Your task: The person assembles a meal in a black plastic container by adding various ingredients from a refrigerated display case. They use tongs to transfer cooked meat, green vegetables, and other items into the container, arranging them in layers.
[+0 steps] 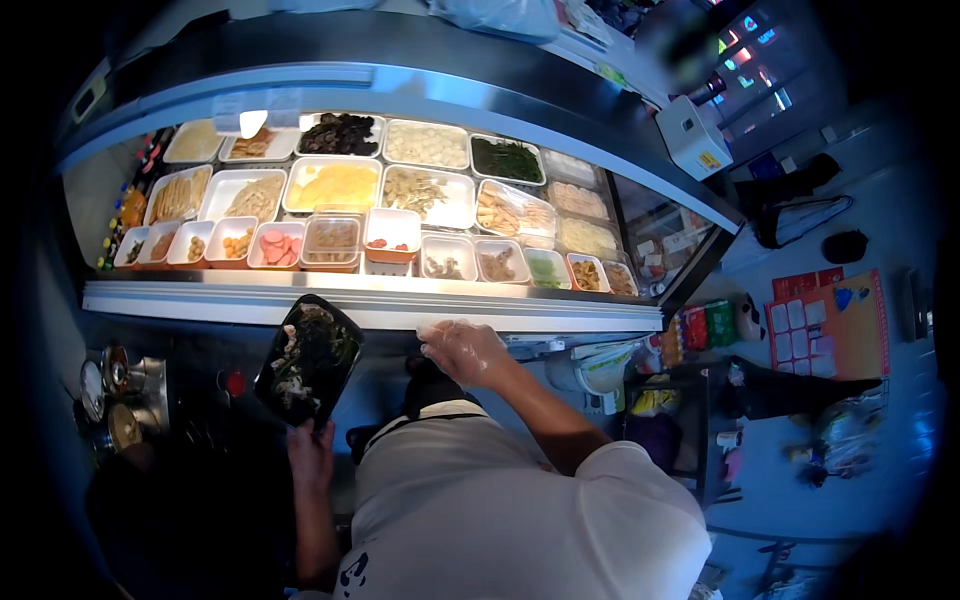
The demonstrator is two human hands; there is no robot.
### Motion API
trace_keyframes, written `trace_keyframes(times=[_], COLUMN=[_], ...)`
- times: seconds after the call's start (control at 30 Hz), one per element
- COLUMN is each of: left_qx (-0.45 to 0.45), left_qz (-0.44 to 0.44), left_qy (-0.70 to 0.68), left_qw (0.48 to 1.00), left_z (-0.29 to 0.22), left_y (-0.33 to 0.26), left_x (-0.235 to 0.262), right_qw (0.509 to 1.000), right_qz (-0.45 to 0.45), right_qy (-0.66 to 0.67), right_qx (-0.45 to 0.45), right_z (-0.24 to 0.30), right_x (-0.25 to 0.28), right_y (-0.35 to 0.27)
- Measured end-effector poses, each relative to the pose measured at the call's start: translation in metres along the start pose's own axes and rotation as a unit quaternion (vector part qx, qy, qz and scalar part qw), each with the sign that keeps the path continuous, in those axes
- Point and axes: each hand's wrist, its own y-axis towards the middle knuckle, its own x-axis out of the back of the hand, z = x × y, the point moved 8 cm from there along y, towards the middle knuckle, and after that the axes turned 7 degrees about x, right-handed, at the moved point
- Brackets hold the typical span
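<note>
My left hand [311,452] grips the near end of a black rectangular container [262,385], its fingers closed on the rim. Dark leafy greens [330,355] and pale pieces of food fill the container, which tilts slightly in front of the display case. My right hand [465,352] wears a clear plastic glove. It hangs just in front of the case's white front ledge [400,306], to the right of the container. Its fingers are curled together, pointing left, and whatever they may hold is hidden.
A lit refrigerated case holds several rows of white food tubs, among them black fungus [340,134], yellow sheets [333,186] and pink slices [277,246]. Metal pots [150,400] stand at left. A white box [692,138] sits on the case's right end; a shelf rack [690,410] stands right.
</note>
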Motion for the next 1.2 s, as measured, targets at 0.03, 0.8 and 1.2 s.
trace_keyframes(times=[0.03, 0.8, 1.2], left_qx=[-0.02, -0.043, -0.044], left_qz=[0.027, -0.09, -0.055], left_qy=[-0.001, -0.072, -0.035], left_qw=[0.999, 0.992, 0.997], left_z=[0.003, 0.139, 0.15], left_y=[-0.002, 0.054, 0.054], left_x=[-0.017, -0.217, -0.264], right_qw=[1.0, 0.963, 0.942], right_qz=[-0.01, 0.219, 0.283], right_qy=[-0.007, -0.142, -0.108], right_qx=[-0.005, -0.075, -0.142], right_z=[-0.022, -0.477, -0.527], right_x=[0.003, 0.019, 0.071], right_y=[-0.007, -0.13, -0.231])
